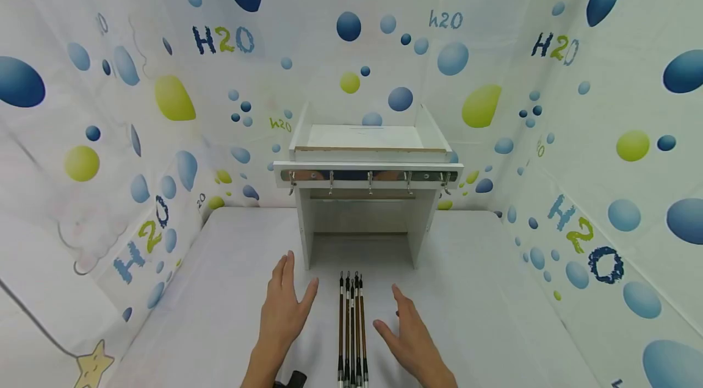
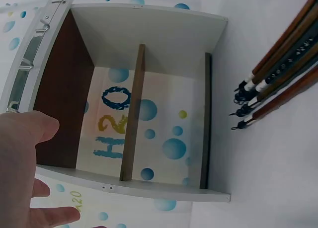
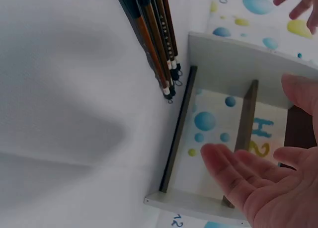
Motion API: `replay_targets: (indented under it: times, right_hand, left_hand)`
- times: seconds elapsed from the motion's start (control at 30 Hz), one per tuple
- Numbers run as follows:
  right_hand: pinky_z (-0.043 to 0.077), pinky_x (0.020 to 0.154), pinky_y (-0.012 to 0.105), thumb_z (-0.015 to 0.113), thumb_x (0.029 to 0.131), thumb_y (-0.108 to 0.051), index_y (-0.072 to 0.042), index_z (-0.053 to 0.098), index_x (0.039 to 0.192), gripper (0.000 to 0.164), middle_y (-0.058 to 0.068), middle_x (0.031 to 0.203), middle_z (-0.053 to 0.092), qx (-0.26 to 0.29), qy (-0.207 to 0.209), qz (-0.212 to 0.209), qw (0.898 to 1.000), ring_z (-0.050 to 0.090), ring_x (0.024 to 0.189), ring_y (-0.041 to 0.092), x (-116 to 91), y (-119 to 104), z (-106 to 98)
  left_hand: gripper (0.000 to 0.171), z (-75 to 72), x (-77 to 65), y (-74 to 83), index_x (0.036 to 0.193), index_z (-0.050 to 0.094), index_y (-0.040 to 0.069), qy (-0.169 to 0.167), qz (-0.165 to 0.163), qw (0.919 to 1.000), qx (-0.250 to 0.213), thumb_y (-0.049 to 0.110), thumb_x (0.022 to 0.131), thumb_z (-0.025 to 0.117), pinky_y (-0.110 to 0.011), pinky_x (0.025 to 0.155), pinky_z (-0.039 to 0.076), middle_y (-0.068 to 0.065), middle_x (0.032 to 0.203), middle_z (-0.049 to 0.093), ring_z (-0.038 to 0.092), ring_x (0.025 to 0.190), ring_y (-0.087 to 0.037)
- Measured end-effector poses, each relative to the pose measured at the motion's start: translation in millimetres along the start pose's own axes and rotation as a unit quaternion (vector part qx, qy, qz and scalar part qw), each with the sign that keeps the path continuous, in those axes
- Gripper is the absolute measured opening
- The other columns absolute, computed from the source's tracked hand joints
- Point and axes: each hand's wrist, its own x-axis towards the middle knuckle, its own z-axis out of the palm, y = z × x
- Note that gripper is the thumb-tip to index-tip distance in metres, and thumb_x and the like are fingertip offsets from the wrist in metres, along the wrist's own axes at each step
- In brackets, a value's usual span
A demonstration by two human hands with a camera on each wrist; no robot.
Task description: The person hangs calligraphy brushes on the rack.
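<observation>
Several calligraphy brushes (image 1: 351, 321) with brown and dark handles lie side by side on the white table, their hanging loops pointing to the back. My left hand (image 1: 282, 305) is held to the left of the brushes, fingers extended and thumb apart, touching nothing. On their right side my right hand (image 1: 409, 336) is also spread, with nothing in it. Behind the brushes stands a white shelf rack (image 1: 359, 211) with a metal strip of several hooks (image 1: 370, 182) along its front. The right wrist view shows the brushes (image 3: 156, 44) beside the rack's open frame (image 3: 223, 64).
White cloth (image 1: 219, 266) covers the table. A cloth backdrop (image 1: 307, 16) with blue and green dots and H2O lettering surrounds it at the back and sides. A small black object (image 1: 296, 379) shows near my left wrist at the lower edge.
</observation>
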Motion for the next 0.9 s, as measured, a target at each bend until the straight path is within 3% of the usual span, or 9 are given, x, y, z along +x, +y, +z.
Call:
replay_targets:
  times: [0.1, 0.3, 0.57, 0.9]
  right_hand:
    - [0.057, 0.082, 0.042, 0.067, 0.093, -0.042, -0.007, 0.027, 0.156, 0.083, 0.019, 0.144, 0.052, 0.006, -0.016, 0.010, 1.000, 0.065, 0.107, 0.026, -0.3, 0.5, 3.2]
    - [0.048, 0.066, 0.024, 0.069, 0.092, -0.043, -0.005, 0.028, 0.156, 0.085, 0.018, 0.134, 0.058, 0.018, -0.032, 0.012, 0.999, 0.058, 0.088, 0.010, -1.1, 2.4, 8.4]
    - [0.047, 0.063, 0.023, 0.071, 0.092, -0.030, 0.002, 0.029, 0.153, 0.081, 0.019, 0.120, 0.062, 0.054, -0.047, -0.015, 0.997, 0.056, 0.075, 0.001, -1.6, 5.1, 13.7]
    - [0.043, 0.058, 0.022, 0.074, 0.089, -0.021, 0.017, 0.034, 0.144, 0.078, 0.007, 0.091, 0.055, 0.101, -0.090, -0.008, 0.991, 0.048, 0.062, 0.001, -4.2, 12.3, 27.8]
  left_hand:
    - [0.081, -0.2, 6.8, 0.5, 0.158, 0.024, 0.005, 0.002, -0.006, 0.9998, -0.021, 0.038, 0.096, 0.064, -0.059, 0.097, 0.049, -0.024, 0.156, 0.035, 0.045, 0.138, -0.044]
    - [0.079, -2.5, 22.2, 5.6, 0.158, 0.025, 0.004, 0.014, -0.016, 0.9978, -0.062, 0.036, 0.097, 0.063, -0.057, 0.105, 0.046, -0.024, 0.153, 0.036, 0.044, 0.139, -0.042]
    - [0.075, -4.5, 50.7, 10.4, 0.156, 0.028, 0.003, 0.044, -0.016, 0.9929, -0.109, 0.034, 0.097, 0.062, -0.058, 0.099, 0.049, -0.024, 0.150, 0.039, 0.052, 0.130, -0.044]
    - [0.070, -11.2, 88.3, 11.9, 0.153, 0.032, -0.001, 0.054, -0.037, 0.9883, -0.138, 0.027, 0.096, 0.060, -0.056, 0.096, 0.051, -0.025, 0.146, 0.043, 0.057, 0.121, -0.044]
